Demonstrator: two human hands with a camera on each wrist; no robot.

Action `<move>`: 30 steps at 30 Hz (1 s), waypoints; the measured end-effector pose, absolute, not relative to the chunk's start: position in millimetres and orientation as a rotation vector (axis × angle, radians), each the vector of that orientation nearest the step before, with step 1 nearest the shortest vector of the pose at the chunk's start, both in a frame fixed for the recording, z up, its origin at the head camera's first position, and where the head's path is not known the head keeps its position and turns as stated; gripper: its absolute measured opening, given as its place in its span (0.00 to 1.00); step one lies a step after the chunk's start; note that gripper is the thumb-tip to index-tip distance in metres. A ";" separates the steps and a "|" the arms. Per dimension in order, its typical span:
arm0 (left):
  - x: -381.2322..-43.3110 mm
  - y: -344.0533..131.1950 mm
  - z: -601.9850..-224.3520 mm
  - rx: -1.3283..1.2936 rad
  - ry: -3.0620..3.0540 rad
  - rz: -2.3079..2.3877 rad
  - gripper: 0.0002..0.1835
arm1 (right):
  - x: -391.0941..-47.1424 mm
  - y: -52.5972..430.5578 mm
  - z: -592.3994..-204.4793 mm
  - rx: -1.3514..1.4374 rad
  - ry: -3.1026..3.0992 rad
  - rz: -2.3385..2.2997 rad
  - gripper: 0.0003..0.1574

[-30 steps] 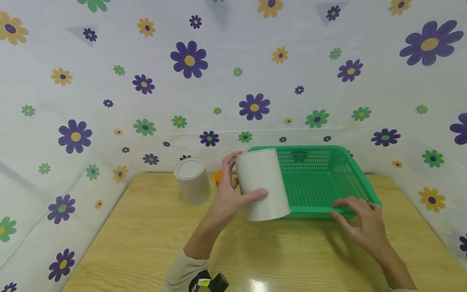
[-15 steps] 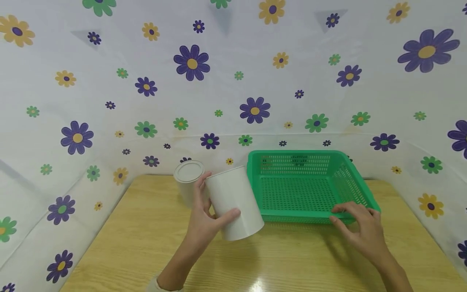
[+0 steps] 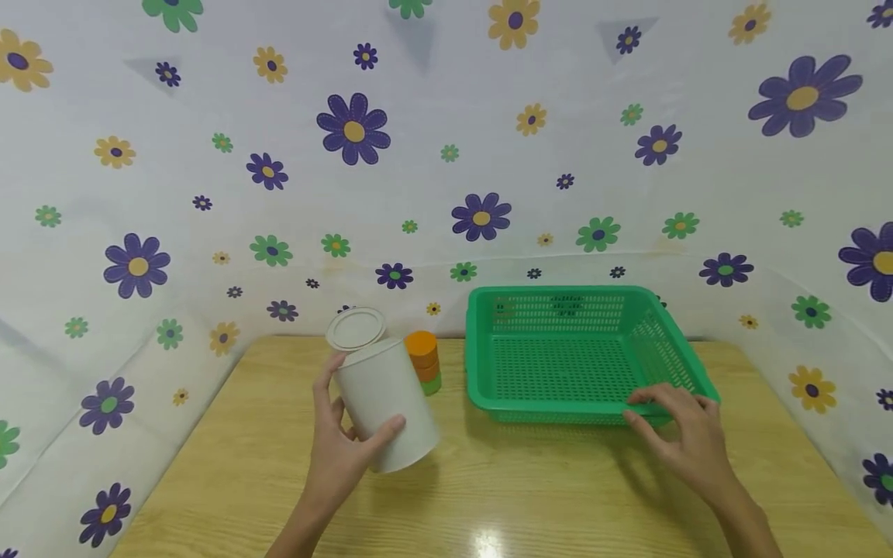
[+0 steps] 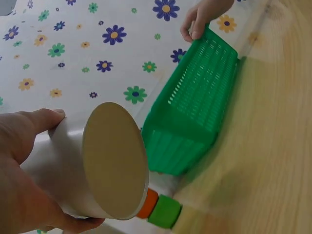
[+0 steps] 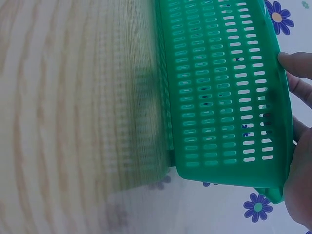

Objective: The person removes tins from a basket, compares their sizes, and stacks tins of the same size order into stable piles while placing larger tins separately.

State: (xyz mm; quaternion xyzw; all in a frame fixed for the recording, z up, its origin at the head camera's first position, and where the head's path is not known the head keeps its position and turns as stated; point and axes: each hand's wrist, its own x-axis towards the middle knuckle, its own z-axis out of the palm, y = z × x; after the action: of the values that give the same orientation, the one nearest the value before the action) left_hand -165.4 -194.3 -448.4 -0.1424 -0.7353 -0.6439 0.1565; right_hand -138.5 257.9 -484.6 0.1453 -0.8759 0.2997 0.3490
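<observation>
My left hand (image 3: 338,449) grips a plain white can (image 3: 387,404) round its side, thumb in front, tilted above the table. In the left wrist view the can's flat end (image 4: 114,163) faces the camera. Behind it a second white can (image 3: 356,328) stands upright, its ringed lid on top and most of its body hidden. My right hand (image 3: 687,446) pinches the front rim of a green plastic basket (image 3: 544,406) near its right corner. Nothing lies in the basket.
A short stack of orange and green round pieces (image 3: 422,358) stands between the cans and the basket. The wooden table (image 3: 530,496) ends at a flower-printed white cloth (image 3: 446,178) at the back and sides.
My left hand has carried the white can leftward and down, away from the basket, uncovering the orange and green stack. My right hand stays at the basket rim.
</observation>
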 end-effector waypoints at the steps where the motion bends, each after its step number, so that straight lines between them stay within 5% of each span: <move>1: -165.4 -197.8 -450.9 -0.400 -2.104 -1.817 0.60 | -137.9 257.7 -485.2 0.375 -2.270 0.777 0.20; 30: -186.9 -239.8 -501.9 -0.400 -2.101 -1.259 0.60 | -137.8 256.3 -479.7 0.368 -2.282 0.773 0.17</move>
State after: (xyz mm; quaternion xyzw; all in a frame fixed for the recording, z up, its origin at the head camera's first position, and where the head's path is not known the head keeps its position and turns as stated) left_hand -186.9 -239.8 -501.9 -0.1525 -0.8010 -0.4798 0.3238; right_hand -137.8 256.3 -479.7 0.1419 -0.8789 0.2977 0.3448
